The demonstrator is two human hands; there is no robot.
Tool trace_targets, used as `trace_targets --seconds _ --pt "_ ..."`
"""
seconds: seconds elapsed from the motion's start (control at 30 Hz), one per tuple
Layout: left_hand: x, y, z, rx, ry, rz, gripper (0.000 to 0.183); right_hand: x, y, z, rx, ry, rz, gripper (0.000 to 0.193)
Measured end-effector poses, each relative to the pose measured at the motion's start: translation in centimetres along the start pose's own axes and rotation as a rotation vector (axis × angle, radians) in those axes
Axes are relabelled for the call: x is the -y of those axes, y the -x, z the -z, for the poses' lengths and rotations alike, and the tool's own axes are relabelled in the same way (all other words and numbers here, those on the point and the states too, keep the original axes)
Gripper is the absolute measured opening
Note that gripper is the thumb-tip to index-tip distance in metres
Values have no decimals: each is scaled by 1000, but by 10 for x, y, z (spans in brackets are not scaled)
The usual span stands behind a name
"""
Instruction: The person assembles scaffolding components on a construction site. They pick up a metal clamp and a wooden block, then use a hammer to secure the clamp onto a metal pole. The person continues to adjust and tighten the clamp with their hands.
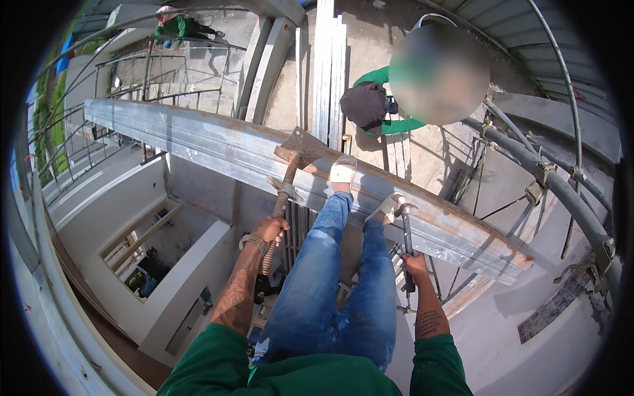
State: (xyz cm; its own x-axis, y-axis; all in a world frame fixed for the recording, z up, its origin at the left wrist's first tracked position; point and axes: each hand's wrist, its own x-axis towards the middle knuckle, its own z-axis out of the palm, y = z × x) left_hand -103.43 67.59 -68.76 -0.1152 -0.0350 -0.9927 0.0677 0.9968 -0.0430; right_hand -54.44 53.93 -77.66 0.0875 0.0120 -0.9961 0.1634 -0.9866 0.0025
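My left hand (269,230) is closed around the threaded rod of a rusty scaffold screw jack (285,191). Its flat base plate (304,146) lies over the metal plank, and a wing nut (284,188) sits partway along the thread. In my right hand (415,264) is a hammer (407,231), gripped low on its dark handle, with the head up beside my right shoe (384,208). Both my feet rest on the long galvanized plank (218,140), which slants across the view. The rod's lower end is partly hidden near my left leg.
Beyond the plank, a co-worker in a dark cap (364,105) bends beside a blurred patch. Another person (175,26) is at the far left. Scaffold tubes with clamps (541,173) run along the right. Left of my legs, a drop opens beside a white wall (188,284).
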Motion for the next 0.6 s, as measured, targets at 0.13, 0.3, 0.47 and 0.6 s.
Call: trace_targets --seconds 0.13,0.3,0.47,0.6 --pt "-16 -2 -49 20 99 24 13 -15 -25 -2 61 -321 -76 22" --pt "-33 -16 -112 -31 -74 -6 12 -35 -100 25 -34 -532 -217 38" --pt "-29 -43 -147 104 -218 -20 15 -88 -214 23 -655 39 -206 45" --pt "-33 -41 -187 105 -243 3 17 -67 -233 1 -749 165 -73 54"
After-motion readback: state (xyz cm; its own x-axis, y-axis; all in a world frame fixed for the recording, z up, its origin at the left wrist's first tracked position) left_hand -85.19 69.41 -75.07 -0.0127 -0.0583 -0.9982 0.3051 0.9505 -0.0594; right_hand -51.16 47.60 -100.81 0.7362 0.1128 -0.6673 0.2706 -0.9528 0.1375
